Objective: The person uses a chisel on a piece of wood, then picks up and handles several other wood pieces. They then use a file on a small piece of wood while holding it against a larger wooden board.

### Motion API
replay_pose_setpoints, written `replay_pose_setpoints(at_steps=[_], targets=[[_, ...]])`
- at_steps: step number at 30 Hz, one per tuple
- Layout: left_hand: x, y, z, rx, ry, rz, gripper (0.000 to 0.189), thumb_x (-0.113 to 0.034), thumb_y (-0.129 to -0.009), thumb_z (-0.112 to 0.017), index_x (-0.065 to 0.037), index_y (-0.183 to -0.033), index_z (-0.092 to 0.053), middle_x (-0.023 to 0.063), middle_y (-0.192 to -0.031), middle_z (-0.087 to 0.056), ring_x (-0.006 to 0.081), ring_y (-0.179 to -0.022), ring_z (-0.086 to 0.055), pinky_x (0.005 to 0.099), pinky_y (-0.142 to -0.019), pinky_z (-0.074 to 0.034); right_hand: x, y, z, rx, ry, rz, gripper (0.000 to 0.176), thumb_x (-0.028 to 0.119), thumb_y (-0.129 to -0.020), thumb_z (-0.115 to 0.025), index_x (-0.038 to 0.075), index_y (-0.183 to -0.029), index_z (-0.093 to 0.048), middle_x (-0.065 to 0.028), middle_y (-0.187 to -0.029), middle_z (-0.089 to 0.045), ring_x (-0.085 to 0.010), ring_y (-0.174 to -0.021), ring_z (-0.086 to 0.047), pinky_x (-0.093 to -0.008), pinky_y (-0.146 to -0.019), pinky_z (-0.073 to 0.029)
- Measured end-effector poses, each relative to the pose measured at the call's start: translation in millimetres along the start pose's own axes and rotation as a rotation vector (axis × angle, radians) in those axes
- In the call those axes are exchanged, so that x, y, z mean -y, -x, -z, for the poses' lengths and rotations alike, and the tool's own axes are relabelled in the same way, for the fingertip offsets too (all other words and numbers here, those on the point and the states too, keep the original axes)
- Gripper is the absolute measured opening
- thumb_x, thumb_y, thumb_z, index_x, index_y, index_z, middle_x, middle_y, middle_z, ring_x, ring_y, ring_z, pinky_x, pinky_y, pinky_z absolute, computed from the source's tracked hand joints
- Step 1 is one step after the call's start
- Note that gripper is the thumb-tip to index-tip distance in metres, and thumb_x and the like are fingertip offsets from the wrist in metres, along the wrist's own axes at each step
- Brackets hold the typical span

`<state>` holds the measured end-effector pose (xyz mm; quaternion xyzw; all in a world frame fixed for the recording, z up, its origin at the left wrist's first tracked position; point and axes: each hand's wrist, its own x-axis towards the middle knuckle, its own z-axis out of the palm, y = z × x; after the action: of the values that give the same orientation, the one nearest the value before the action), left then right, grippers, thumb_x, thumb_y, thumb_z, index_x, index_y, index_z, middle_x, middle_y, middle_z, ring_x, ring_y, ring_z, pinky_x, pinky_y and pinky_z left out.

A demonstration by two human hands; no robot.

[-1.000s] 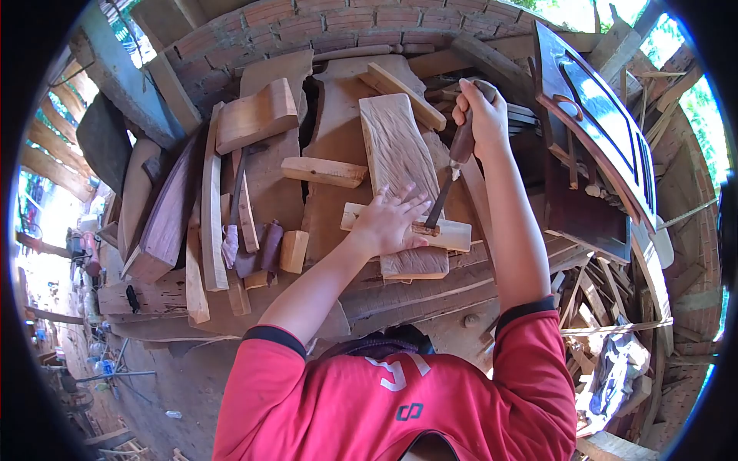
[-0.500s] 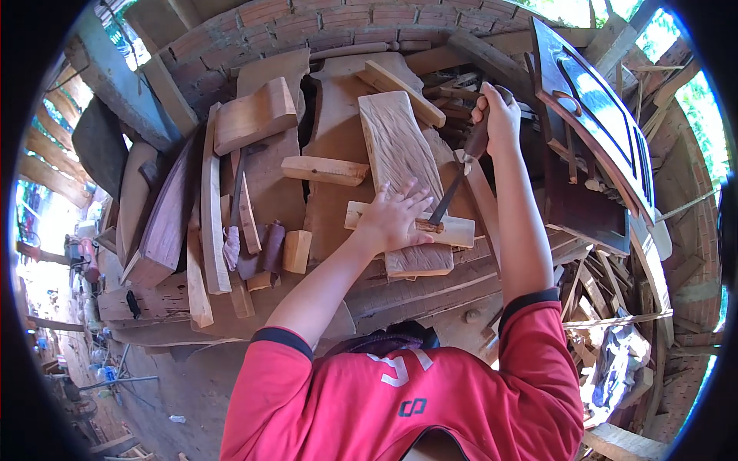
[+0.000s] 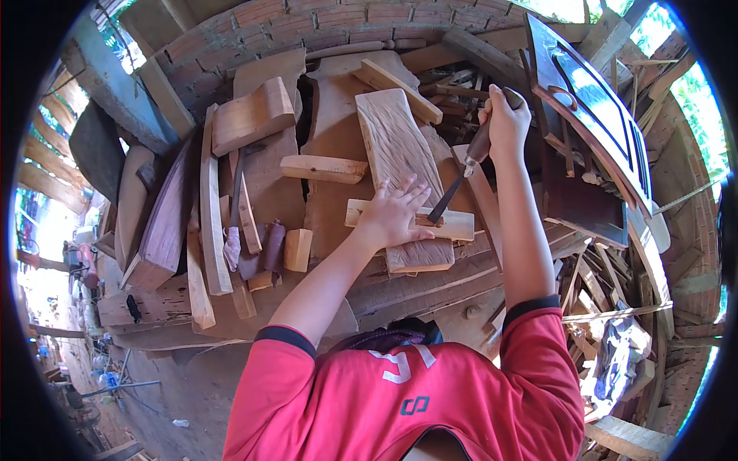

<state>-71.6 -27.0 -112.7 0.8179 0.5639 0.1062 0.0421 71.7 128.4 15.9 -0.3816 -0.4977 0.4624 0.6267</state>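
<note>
My right hand (image 3: 507,127) is wrapped round the dark wooden handle of a chisel (image 3: 477,147), held at a slant. The chisel's tip touches a dark recess in a small pale wood strip (image 3: 459,225). My left hand (image 3: 396,217) lies with spread fingers on that strip, just left of the tip, pressing it onto a larger, wavy-grained board (image 3: 396,138). The strip lies across the board's near end. Part of the strip is hidden under my left hand.
Left of the board lie a short wood stick (image 3: 324,169), a thick wood block (image 3: 254,117), a small block (image 3: 297,250) and a second long tool (image 3: 234,196). A glossy dark panel (image 3: 588,100) leans at the right. Scrap wood (image 3: 586,288) is piled below it.
My right hand and the chisel handle have shifted slightly right, with the tip still at the recess. My left hand stays in place on the strip.
</note>
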Motion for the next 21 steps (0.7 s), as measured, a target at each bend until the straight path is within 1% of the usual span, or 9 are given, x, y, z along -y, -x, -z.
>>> replay_pose_setpoints(at_steps=[2, 5, 7, 11, 14, 16, 18, 19, 21], targets=[[1.5, -0.8, 1.3, -0.013, -0.005, 0.000, 0.092, -0.075, -0.072, -0.037, -0.010, -0.138, -0.030, 0.0052, -0.142, -0.032, 0.0215, -0.136, -0.019, 0.0527, -0.106, -0.018, 8.4, 7.1, -2.2, -0.005, -0.032, 0.025, 0.020, 0.011, -0.082, -0.059, 0.003, -0.068, -0.047, -0.0030, -0.054, -0.048, -0.0116, -0.041, -0.046, -0.0252, -0.040, -0.036], [1.4, 0.4, 0.1, -0.034, -0.002, 0.000, 0.094, -0.075, -0.071, -0.038, -0.009, -0.137, -0.030, 0.0062, -0.141, -0.033, 0.0221, -0.135, -0.020, 0.0523, -0.106, -0.019, 20.0, 23.5, -2.8, 0.075, -0.075, 0.081, 0.016, 0.010, -0.082, -0.059, 0.003, -0.075, -0.047, -0.0038, -0.056, -0.048, -0.0121, -0.042, -0.046, -0.0251, -0.040, -0.036], [1.0, 0.3, -0.2, -0.054, 0.011, -0.004, 0.095, -0.076, -0.071, -0.039, -0.008, -0.137, -0.030, 0.0073, -0.141, -0.035, 0.0227, -0.135, -0.021, 0.0513, -0.106, -0.021, 30.7, 34.8, -3.2, 0.289, -0.256, 0.061, 0.013, 0.008, -0.083, -0.058, 0.003, -0.079, -0.047, -0.0044, -0.056, -0.048, -0.0128, -0.043, -0.046, -0.0250, -0.041, -0.036], [0.1, 1.6, 1.9, -0.058, 0.016, -0.002, 0.100, -0.078, -0.068, -0.041, -0.007, -0.137, -0.031, 0.0082, -0.140, -0.035, 0.0234, -0.135, -0.022, 0.0501, -0.106, -0.022, 32.4, 40.2, -0.2, 0.577, -0.399, 0.044, 0.008, 0.007, -0.082, -0.055, 0.004, -0.081, -0.048, -0.0058, -0.056, -0.047, -0.0147, -0.042, -0.044, -0.0268, -0.041, -0.035], [1.5, 1.8, 3.9, -0.072, 0.005, -0.013, 0.105, -0.080, -0.062, -0.046, -0.005, -0.135, -0.033, 0.0094, -0.140, -0.035, 0.0239, -0.134, -0.024, 0.0494, -0.106, -0.023, 34.5, 42.5, 1.3, 0.656, -0.490, 0.027, 0.006, 0.006, -0.081, -0.053, 0.004, -0.081, -0.048, -0.0060, -0.056, -0.047, -0.0150, -0.042, -0.044, -0.0265, -0.041, -0.036], [1.1, 2.1, 2.7, -0.081, 0.036, 0.008, 0.107, -0.079, -0.058, -0.052, -0.004, -0.133, -0.036, 0.0109, -0.140, -0.035, 0.0246, -0.133, -0.025, 0.0484, -0.105, -0.024, 36.1, 43.2, 7.4, 0.653, -0.508, 0.028, 0.006, 0.006, -0.080, -0.053, 0.004, -0.080, -0.048, -0.0061, -0.056, -0.047, -0.0151, -0.042, -0.044, -0.0265, -0.042, -0.036], [1.5, 1.8, 2.7, -0.093, 0.053, 0.017, 0.106, -0.079, -0.058, -0.053, -0.004, -0.132, -0.038, 0.0115, -0.139, -0.036, 0.0251, -0.133, -0.026, 0.0477, -0.105, -0.024, 37.8, 45.5, 15.4, 0.605, -0.506, 0.063, 0.006, 0.007, -0.080, -0.052, 0.004, -0.079, -0.047, -0.0060, -0.056, -0.046, -0.0152, -0.044, -0.044, -0.0264, -0.042, -0.036], [1.6, 1.9, 3.3, -0.101, 0.075, 0.026, 0.105, -0.078, -0.058, -0.055, -0.005, -0.131, -0.040, 0.0121, -0.139, -0.036, 0.0257, -0.133, -0.026, 0.0471, -0.105, -0.024, 39.3, 49.5, 19.8, 0.509, -0.475, 0.086, 0.008, 0.007, -0.082, -0.052, 0.003, -0.077, -0.046, -0.0059, -0.056, -0.046, -0.0152, -0.044, -0.045, -0.0263, -0.042, -0.036], [1.5, 2.7, 4.9, -0.118, 0.084, 0.025, 0.102, -0.077, -0.058, -0.056, -0.006, -0.130, -0.041, 0.0125, -0.139, -0.036, 0.0265, -0.133, -0.026, 0.0469, -0.105, -0.025, 42.2, 59.9, 27.3, 0.196, -0.383, 0.146, 0.011, 0.008, -0.084, -0.055, 0.003, -0.077, -0.047, -0.0049, -0.057, -0.046, -0.0143, -0.045, -0.045, -0.0256, -0.043, -0.037]])
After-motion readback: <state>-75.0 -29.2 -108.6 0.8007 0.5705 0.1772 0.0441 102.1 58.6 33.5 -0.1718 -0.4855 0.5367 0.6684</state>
